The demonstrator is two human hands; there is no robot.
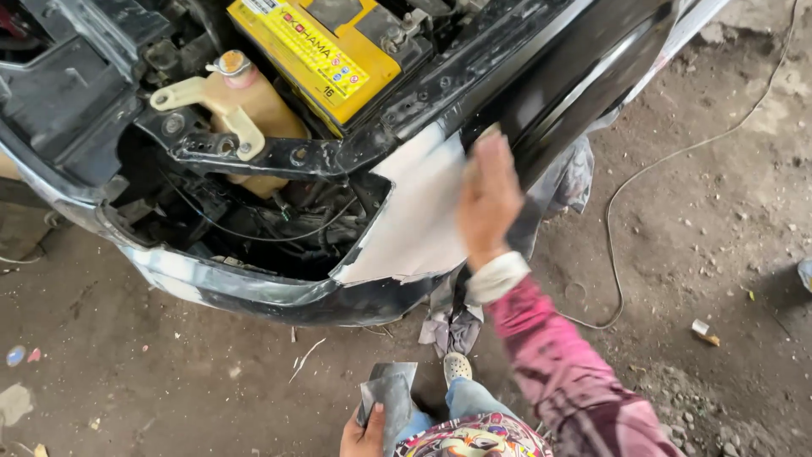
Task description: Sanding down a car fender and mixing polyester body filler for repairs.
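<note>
Flat, outstretched fingers of the right hand [488,199] press against the white filler patch [419,216] on the black car fender [584,76], arm extended upward. The left hand [365,432], low, pinches grey sandpaper [389,398].

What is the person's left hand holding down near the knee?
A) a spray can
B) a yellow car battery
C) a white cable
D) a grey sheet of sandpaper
D: the left hand grips a folded grey sheet of sandpaper, while the right hand presses on the white filler patch of the car body.
</note>
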